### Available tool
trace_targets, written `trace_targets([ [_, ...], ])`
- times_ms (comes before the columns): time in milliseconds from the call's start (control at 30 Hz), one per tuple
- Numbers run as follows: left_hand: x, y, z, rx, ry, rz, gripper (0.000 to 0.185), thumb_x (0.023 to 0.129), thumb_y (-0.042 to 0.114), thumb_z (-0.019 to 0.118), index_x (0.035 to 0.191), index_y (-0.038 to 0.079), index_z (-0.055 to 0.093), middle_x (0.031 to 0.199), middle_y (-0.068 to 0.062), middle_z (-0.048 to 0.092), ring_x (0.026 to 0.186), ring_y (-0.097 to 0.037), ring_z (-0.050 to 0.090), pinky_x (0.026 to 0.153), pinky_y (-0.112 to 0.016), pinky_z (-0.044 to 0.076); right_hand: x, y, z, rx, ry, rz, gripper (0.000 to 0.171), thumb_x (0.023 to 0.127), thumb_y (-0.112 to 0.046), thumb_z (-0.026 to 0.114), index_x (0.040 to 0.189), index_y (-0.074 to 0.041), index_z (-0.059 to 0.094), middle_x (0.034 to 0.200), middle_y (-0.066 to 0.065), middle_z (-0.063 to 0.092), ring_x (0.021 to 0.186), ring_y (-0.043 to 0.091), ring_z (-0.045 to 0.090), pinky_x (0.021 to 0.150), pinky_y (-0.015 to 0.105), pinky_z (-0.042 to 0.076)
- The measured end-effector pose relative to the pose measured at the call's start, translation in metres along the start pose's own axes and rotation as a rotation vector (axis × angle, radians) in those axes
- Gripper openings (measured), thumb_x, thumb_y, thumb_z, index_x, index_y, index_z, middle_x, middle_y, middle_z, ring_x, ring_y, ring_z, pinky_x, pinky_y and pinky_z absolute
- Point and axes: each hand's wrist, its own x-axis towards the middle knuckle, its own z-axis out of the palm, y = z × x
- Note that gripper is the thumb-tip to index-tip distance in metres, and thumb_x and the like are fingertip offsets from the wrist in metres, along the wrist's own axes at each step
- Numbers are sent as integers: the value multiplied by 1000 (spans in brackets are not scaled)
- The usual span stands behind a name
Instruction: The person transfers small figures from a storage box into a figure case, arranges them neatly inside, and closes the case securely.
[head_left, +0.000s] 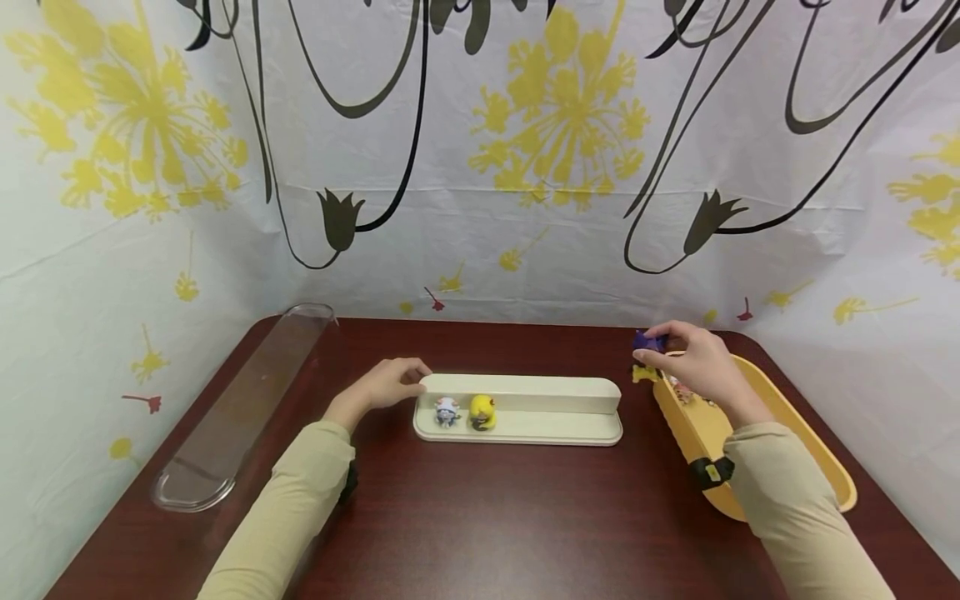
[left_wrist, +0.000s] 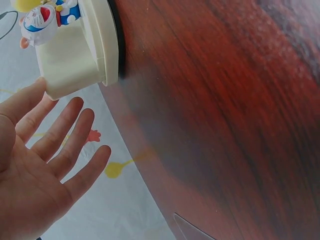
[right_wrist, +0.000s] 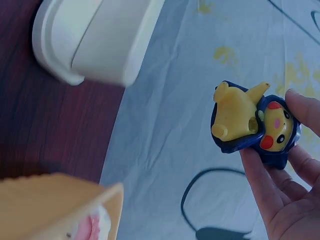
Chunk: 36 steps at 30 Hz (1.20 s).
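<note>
Right hand (head_left: 701, 364) lifted above the near-left end of the yellow tray (head_left: 817, 442), grip pinched around a small yellow figure in a blue hood (right_wrist: 255, 122); fingertips (right_wrist: 305, 107) on its head side, figure clear of the desk (head_left: 510, 517) and tilted. In the head view the figure (head_left: 647, 354) sits at the top of the hand, just right of the cream display stand (head_left: 525, 421).

Left hand (head_left: 390, 385) rests at the left end of the stand, grip wide, fingers (left_wrist: 67, 132) straight and spread, holding nothing; one fingertip touches the stand's end wall.

On the stand's lower step: a blue-and-white cat figure (head_left: 447, 411) and a yellow round figure (head_left: 482, 412), side by side near the left end, upright.

More small figures (head_left: 684, 392) lie in the tray under the right hand, too hidden to tell apart. Clear long lid (head_left: 240, 408) lies far left on the desk, well apart from the stand. Both sleeves beige; black band on right wrist (head_left: 711, 472).
</note>
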Motion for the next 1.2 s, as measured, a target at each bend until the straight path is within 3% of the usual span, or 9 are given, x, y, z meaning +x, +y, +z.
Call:
trace_targets([
  [167,1,-2,1,5,7,11,21,84,13,60,104,7,60,92,-3,59,88,-19,55,75,-34,44,0,-12,12,23,-18,-40,39,77,-35,67,101,-5,58,89,11,59,77,22,55,54,27,45],
  [500,0,-3,1,-4,8,29,22,85,13,59,105,6,59,93,-4,59,89,-20,55,75,-36,43,1,-24,41,63,0,-115,30,74,-27,72,94,-8,60,84,5,60,69,14,58,57,28,47],
  [900,1,-3,0,1,-1,33,21,85,14,59,105,6,59,92,-4,59,89,-20,55,75,-36,43,2,-40,77,98,-14,-183,28,72,-25,73,93,-9,62,89,3,58,74,14,58,63,28,48],
  [1200,1,-2,0,-9,-5,21,22,85,14,59,106,7,59,94,-4,59,90,-20,55,76,-36,43,1,-48,103,137,-24,-181,26,71,-20,75,91,-9,61,89,3,57,79,16,57,64,27,49],
])
